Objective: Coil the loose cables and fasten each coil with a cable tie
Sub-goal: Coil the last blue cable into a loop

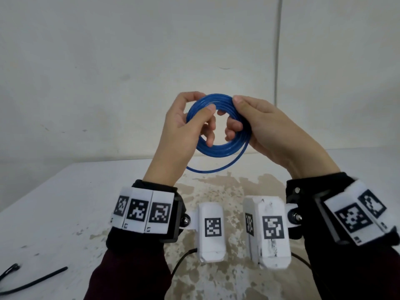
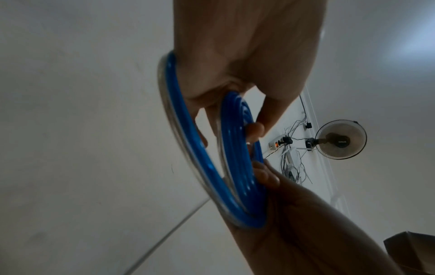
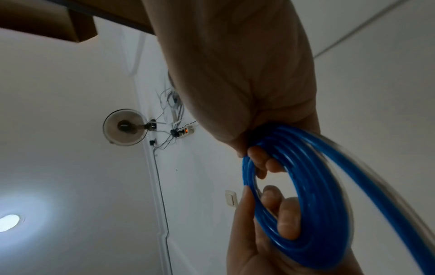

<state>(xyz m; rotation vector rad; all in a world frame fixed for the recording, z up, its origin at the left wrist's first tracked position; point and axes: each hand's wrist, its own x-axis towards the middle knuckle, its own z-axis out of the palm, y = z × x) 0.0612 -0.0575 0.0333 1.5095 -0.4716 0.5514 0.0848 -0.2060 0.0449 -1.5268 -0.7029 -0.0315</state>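
Observation:
A blue cable (image 1: pixel 218 148) is wound into a round coil of several turns, held up in the air above the table. My left hand (image 1: pixel 194 118) grips the coil's left side, thumb across the front and fingers through the middle. My right hand (image 1: pixel 240 118) grips the right side, thumb on top and fingers curled through the ring. One loose blue loop (image 1: pixel 216 168) hangs below the coil. The coil (image 2: pixel 237 163) fills the left wrist view, and the right wrist view shows the coil (image 3: pixel 313 195) with fingers (image 3: pixel 287 217) inside it.
A white table (image 1: pixel 65 202) with a worn, stained patch (image 1: pixel 216 191) lies below my hands. Black cable ties (image 1: pixel 36 280) lie at its near left edge. A pale wall rises behind. A wall fan (image 2: pixel 341 139) and a power strip (image 2: pixel 280 144) hang overhead.

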